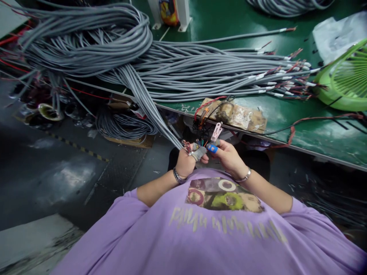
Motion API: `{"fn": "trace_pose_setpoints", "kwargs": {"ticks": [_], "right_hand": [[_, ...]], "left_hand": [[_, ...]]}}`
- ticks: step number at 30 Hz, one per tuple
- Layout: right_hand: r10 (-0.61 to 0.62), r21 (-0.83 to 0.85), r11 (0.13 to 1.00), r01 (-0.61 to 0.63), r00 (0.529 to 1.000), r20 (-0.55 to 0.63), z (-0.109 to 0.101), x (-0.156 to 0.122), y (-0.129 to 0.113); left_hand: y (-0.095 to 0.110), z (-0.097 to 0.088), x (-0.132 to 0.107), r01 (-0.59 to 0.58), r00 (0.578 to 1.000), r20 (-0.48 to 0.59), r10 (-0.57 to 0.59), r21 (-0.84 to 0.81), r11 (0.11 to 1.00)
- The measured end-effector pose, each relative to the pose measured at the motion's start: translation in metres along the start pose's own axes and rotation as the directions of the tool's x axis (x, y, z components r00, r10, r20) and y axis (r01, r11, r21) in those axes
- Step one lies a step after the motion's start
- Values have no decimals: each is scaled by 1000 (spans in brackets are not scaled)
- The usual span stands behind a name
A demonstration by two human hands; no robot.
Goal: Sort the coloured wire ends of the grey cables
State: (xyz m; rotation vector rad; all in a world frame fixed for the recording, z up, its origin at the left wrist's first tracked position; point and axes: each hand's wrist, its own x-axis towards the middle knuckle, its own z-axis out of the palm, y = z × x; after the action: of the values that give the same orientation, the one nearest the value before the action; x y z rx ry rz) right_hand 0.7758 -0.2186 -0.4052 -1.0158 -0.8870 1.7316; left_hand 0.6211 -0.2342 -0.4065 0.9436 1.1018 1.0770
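Observation:
My left hand [187,160] is closed round the ends of several grey cables [155,114], which run down to it from the big coil on the bench. Out of its grip fan thin coloured wires [203,143], among them green and orange ones. Close beside it on the right, my right hand [228,154] has thumb and finger pinched at the tips of these wires. Its thumb wears a blue cover [212,148], and grey wrapping covers fingertips on both hands. Just above the right fingers is a pink clothes peg [217,131]; what holds it is hard to see.
On the green bench [223,23] lie a large grey cable coil [91,42] and a long row of cables with stripped ends. At its front edge sits a stained wooden block [243,116]. A green fan [346,80] stands at right. More coiled cable [123,124] lies below.

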Motion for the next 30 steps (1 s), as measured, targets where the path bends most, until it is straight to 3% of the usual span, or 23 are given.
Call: {"fn": "trace_pose_setpoints", "kwargs": {"ticks": [8, 14, 25, 30], "right_hand": [[136, 68, 988, -139, 990, 46, -4, 1, -5], [170, 137, 971, -197, 968, 184, -7, 4, -9], [172, 220, 956, -194, 978, 116, -2, 8, -16], [119, 217, 965, -144, 985, 126, 0, 5, -16]], "left_hand": [[-5, -3, 1, 16, 1000, -1, -16, -59, 998], [5, -2, -2, 38, 997, 64, -40, 29, 999], [5, -4, -1, 65, 988, 138, -72, 54, 996], [7, -3, -2, 65, 989, 127, -78, 102, 993]]}}
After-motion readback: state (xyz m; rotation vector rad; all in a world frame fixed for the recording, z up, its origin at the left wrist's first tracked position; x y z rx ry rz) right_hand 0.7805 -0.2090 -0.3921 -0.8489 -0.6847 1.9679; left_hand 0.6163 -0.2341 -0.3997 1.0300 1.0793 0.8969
